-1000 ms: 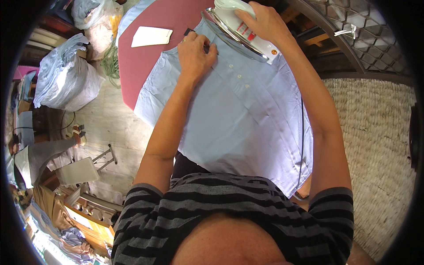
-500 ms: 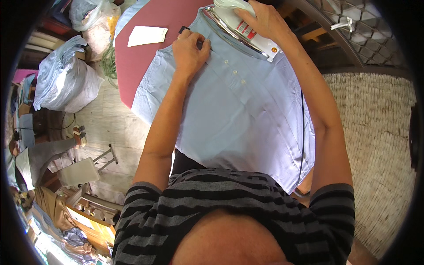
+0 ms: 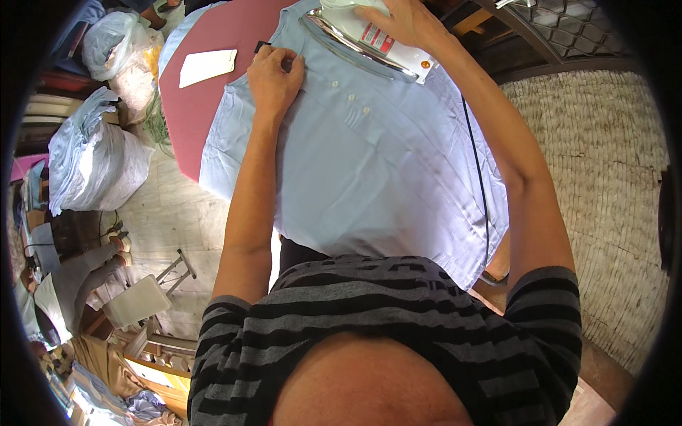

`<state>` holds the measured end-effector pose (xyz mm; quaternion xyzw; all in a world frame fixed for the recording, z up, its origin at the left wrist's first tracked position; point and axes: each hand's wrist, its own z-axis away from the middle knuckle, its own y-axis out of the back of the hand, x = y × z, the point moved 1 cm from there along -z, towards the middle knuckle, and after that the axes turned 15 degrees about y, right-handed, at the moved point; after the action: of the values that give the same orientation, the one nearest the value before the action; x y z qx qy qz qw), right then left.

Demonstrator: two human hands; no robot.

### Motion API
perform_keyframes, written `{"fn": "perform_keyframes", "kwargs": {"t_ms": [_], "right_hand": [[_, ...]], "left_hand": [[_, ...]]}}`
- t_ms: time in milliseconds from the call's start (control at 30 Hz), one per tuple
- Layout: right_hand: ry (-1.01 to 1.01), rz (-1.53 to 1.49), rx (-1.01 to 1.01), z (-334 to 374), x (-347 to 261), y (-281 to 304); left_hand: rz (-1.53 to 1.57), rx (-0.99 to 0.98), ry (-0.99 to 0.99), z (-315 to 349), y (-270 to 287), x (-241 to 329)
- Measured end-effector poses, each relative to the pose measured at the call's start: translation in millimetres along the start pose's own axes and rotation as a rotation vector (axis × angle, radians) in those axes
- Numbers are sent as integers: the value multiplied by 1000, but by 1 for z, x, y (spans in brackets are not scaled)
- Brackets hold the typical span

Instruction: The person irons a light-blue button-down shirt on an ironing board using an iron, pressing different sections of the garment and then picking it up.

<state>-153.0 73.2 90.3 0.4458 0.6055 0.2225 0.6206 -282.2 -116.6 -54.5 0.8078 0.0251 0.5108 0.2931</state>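
A light blue shirt with several small buttons lies spread over a dark red ironing board, its lower part hanging toward me. My right hand grips the handle of a white iron with a shiny metal rim. The iron rests on the shirt's upper right part, partly cut off by the top edge. Near the neckline my left hand is closed, thumb and fingers pinching the cloth beside a small dark tag. The iron's black cord runs down the shirt's right side.
A white card-like piece lies on the board's left. Stuffed plastic bags stand on the floor to the left, near a folding stool and a seated person's legs. A metal grille is at the upper right, beside a woven mat.
The view has shifted, so the board and shirt sit further left and higher. Against the buttons, the iron has slid slightly right. My left hand stays near the neckline.
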Motion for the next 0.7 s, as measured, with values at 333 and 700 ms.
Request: {"fn": "perform_keyframes", "kwargs": {"t_ms": [333, 700], "right_hand": [[106, 69, -16, -4, 15, -1], [-360, -135, 60, 213, -11, 101]], "left_hand": [[-40, 15, -79, -3, -5, 2], [-109, -24, -124, -5, -10, 1]]}}
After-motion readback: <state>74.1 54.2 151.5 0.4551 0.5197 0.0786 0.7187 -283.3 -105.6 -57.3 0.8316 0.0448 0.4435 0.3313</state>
